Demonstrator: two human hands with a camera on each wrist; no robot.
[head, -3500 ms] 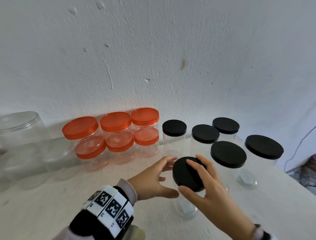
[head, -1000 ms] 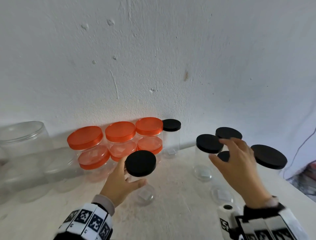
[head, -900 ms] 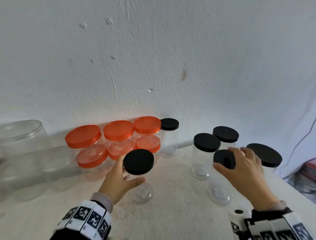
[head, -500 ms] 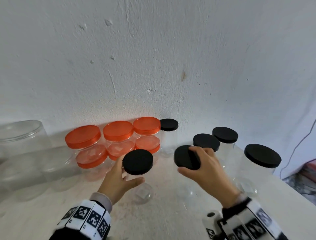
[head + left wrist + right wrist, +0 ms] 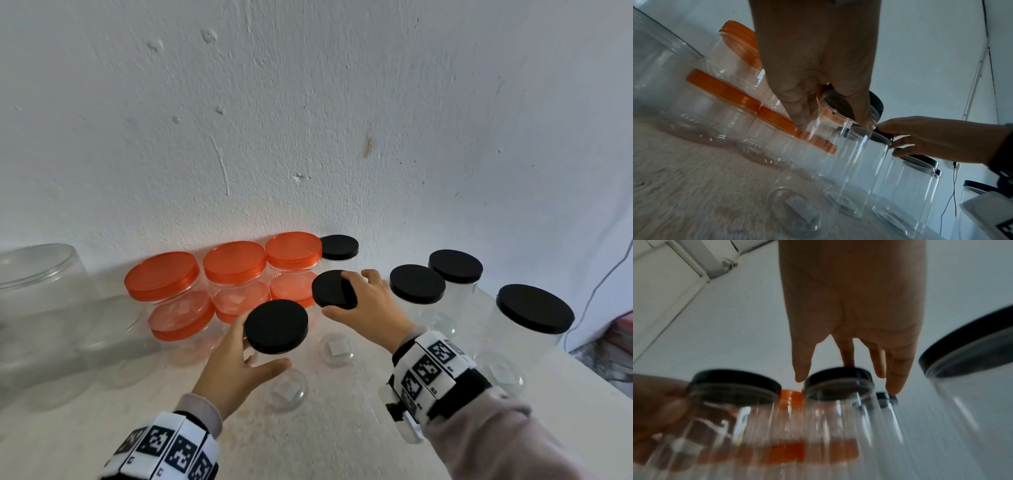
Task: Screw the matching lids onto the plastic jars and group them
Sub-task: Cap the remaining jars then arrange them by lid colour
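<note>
My left hand (image 5: 255,353) grips a clear jar with a black lid (image 5: 275,325) round its upper wall; its base (image 5: 287,390) is at the table. In the left wrist view the fingers (image 5: 801,120) and thumb wrap that jar below its lid. My right hand (image 5: 356,294) grips from above the black lid (image 5: 330,289) of a second clear jar, just right of and behind the first. The right wrist view, blurred, shows its fingertips (image 5: 846,363) spread round this lid (image 5: 838,374), with the left-hand jar's lid (image 5: 735,386) beside it.
Several orange-lidded jars (image 5: 236,263) are stacked in two layers against the wall. A small black-lidded jar (image 5: 339,246) stands next to them. Two black-lidded jars (image 5: 416,283) and a large one (image 5: 534,313) stand right. Large lidless clear jars (image 5: 37,274) stand far left.
My right hand took a black-lidded jar from the right-hand group and carried it left, up beside the jar in my left hand. The left hand has held its jar almost still.
</note>
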